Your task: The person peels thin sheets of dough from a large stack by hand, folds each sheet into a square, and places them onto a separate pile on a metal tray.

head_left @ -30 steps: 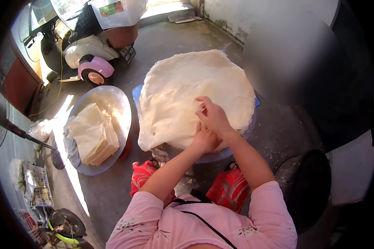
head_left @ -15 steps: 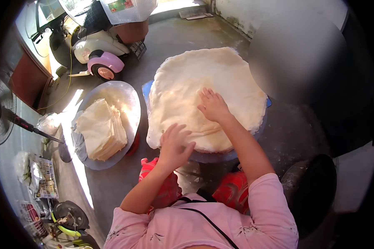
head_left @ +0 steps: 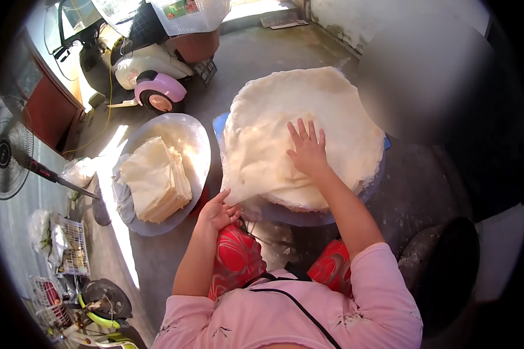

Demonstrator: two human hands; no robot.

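Note:
A broad, roughly round stack of thin pale dough sheets [head_left: 300,96] lies in front of me on a round tray [head_left: 300,217]. My right hand [head_left: 308,154] rests flat on top of it, fingers spread. At the stack's near left edge, my left hand [head_left: 217,213] pinches the drawn-out corner of the top sheet [head_left: 244,185], palm turned partly up. Wrinkles run across that sheet between the two hands. To the left, a pile of folded pale sheets [head_left: 156,183] sits on a round metal tray [head_left: 199,139], touched by neither hand.
A standing fan [head_left: 6,152] is at the far left, above wire baskets [head_left: 73,247] with bags. Behind the trays stands a scooter with a pink fender [head_left: 167,87] and a white basket [head_left: 189,16]. A dark round object [head_left: 442,276] is at my right.
My left hand has moved off the stack's top, down and left to its edge, and now pulls the top sheet's corner out. My right hand has spread its fingers.

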